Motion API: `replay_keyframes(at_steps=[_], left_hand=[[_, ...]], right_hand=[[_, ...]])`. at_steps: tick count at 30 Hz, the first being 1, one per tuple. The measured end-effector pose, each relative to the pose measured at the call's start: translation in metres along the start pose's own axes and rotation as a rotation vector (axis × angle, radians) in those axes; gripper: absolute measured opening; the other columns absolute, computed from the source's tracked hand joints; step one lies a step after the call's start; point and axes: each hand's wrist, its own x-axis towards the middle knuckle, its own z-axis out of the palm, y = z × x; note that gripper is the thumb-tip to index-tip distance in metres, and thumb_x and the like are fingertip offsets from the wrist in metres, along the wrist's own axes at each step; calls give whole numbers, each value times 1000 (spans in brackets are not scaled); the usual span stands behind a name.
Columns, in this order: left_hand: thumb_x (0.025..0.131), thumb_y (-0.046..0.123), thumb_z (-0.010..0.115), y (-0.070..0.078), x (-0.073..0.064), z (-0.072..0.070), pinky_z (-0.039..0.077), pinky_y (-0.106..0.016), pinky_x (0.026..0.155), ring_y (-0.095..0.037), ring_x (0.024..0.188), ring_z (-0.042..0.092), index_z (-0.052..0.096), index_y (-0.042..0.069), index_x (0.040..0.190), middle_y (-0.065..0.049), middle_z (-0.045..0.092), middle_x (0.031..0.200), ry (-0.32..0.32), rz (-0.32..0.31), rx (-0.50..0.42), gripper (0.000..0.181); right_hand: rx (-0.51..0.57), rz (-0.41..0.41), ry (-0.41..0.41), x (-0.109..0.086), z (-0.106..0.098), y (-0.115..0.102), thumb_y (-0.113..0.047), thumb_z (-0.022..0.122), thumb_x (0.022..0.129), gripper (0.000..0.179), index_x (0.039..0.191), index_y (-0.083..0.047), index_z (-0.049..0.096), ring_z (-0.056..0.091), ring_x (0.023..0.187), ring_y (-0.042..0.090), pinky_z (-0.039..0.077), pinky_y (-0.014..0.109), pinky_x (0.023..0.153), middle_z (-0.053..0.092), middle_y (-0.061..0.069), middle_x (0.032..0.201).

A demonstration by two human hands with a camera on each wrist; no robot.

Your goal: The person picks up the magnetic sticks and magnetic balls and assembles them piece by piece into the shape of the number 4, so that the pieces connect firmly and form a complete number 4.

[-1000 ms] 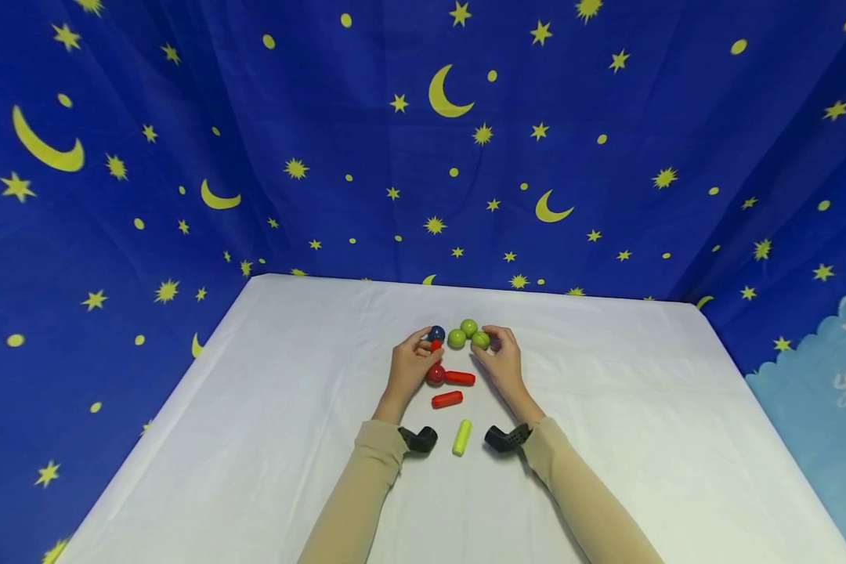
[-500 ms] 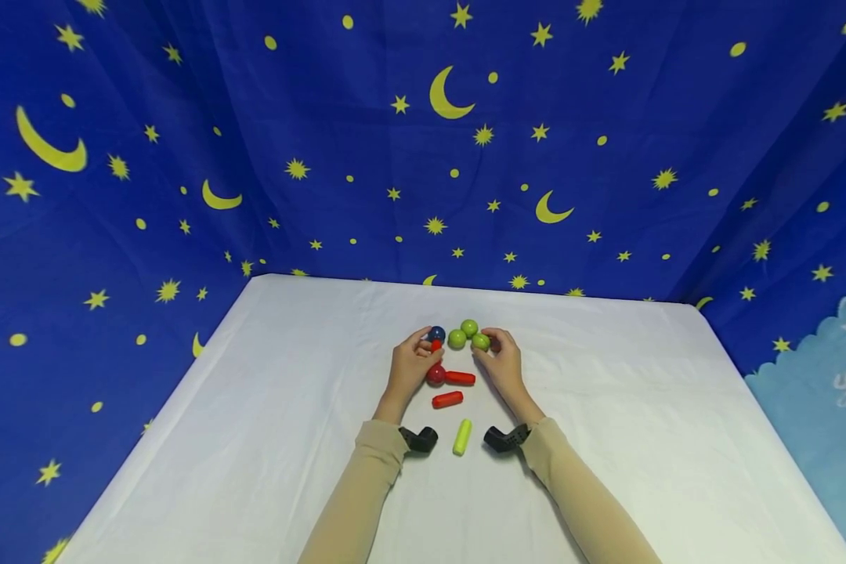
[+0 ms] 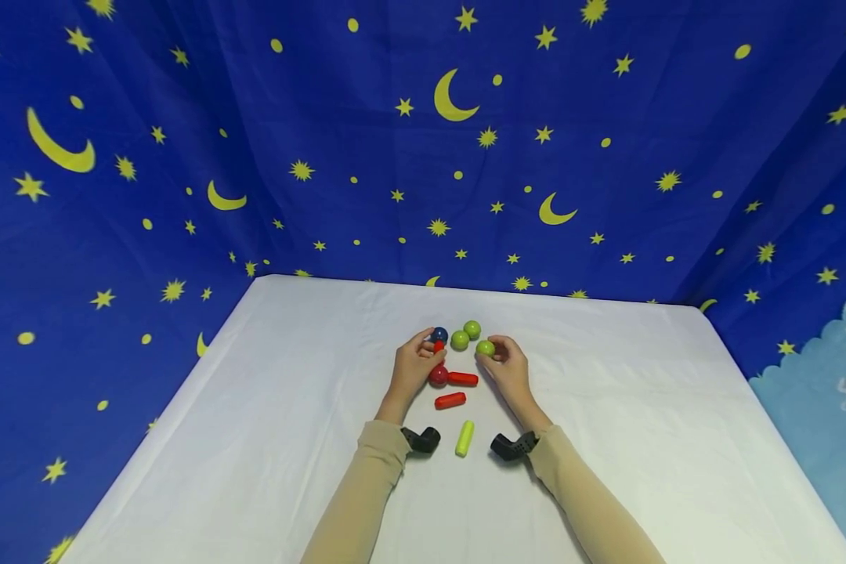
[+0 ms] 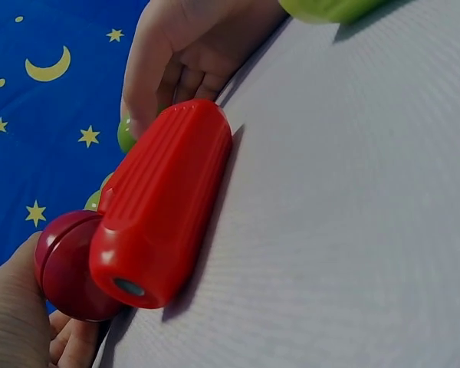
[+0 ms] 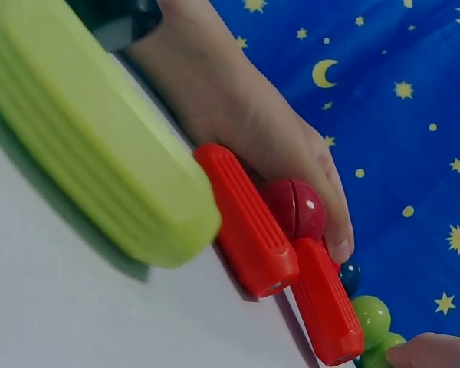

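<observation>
My left hand [image 3: 413, 368] grips a short red rod [image 3: 439, 346] that stands between a dark blue ball [image 3: 439, 335] and a red ball [image 3: 438, 376]. The fingers partly hide this rod. Another red rod [image 3: 463, 379] extends rightward from the red ball. To the right, my right hand [image 3: 513, 372] pinches a green ball [image 3: 485, 348] between thumb and fingers. Two more green balls [image 3: 460, 340] [image 3: 472, 329] lie side by side between the hands. In the left wrist view, a ribbed red rod [image 4: 169, 199] with a grey spot in its end fills the foreground.
Nearer the person lies a loose red rod [image 3: 450, 401], and below it a yellow-green rod [image 3: 464, 439] between the two black wrist cameras [image 3: 513, 446]. White cloth covers the table [image 3: 310, 376]. A blue curtain [image 3: 366, 157] with moons and stars rises behind it.
My right hand has drawn its green ball slightly right and toward the person, away from the other two green balls. The left hand keeps its grip on the red rod.
</observation>
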Motion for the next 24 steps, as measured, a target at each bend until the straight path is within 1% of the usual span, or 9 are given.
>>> replay_keyframes(at_steps=[4,6,8,10,12,14,18,20,24], left_hand=[[84,14,72,1,0,0,52,-16,64,-6,72,61,54,5,133,-14,68,94,-5,1,-7,53],[84,13,72,1,0,-1,52,-16,63,-7,72,62,54,5,133,-15,68,94,-3,6,-11,53],[83,12,72,2,0,-1,52,-16,63,-9,72,62,55,4,132,-16,68,94,0,13,-12,52],[83,11,72,3,0,-1,52,-17,63,-11,73,63,55,4,132,-16,68,93,2,20,-8,52],[83,11,72,3,0,-2,52,-16,63,-11,74,63,55,4,132,-16,67,93,3,21,0,52],[84,11,71,3,0,-1,52,-16,63,-12,74,62,54,4,132,-16,67,93,3,23,18,52],[85,11,70,2,-1,-1,52,-16,63,-12,74,62,54,4,133,-15,67,93,3,24,42,51],[85,10,70,2,-1,-1,52,-16,64,-12,74,62,54,5,133,-15,67,93,1,25,45,51],[85,11,70,2,0,-1,52,-17,64,-12,74,61,53,5,133,-15,66,93,-1,26,48,51]], right_hand=[[-14,12,-19,-8,-5,-2,-2,72,80,35,112,3,59,58,90,16,46,13,77,63,20,107],[-4,22,-35,-13,-8,-6,-1,72,80,34,111,4,59,57,89,15,45,12,75,63,21,107],[-13,14,-48,-18,-12,-16,1,72,79,33,109,6,58,57,87,16,45,12,74,62,23,106],[-17,0,-59,-24,-15,-26,3,71,78,33,107,8,56,58,85,21,45,13,72,61,25,104],[-35,-8,-70,-28,-17,-30,4,70,78,32,106,10,55,57,84,25,45,15,71,60,26,102],[-56,-5,-79,-30,-18,-27,4,71,78,32,106,8,56,57,84,23,45,15,72,61,24,102],[-76,11,-100,-32,-18,-11,2,72,77,35,109,3,57,54,84,14,44,15,74,62,19,103],[-84,-7,-115,-33,-18,-7,2,72,76,38,110,1,58,53,83,11,45,16,74,62,17,104],[-88,-73,-147,-35,-19,-4,3,73,73,42,113,1,60,54,87,13,47,20,76,61,16,104]])
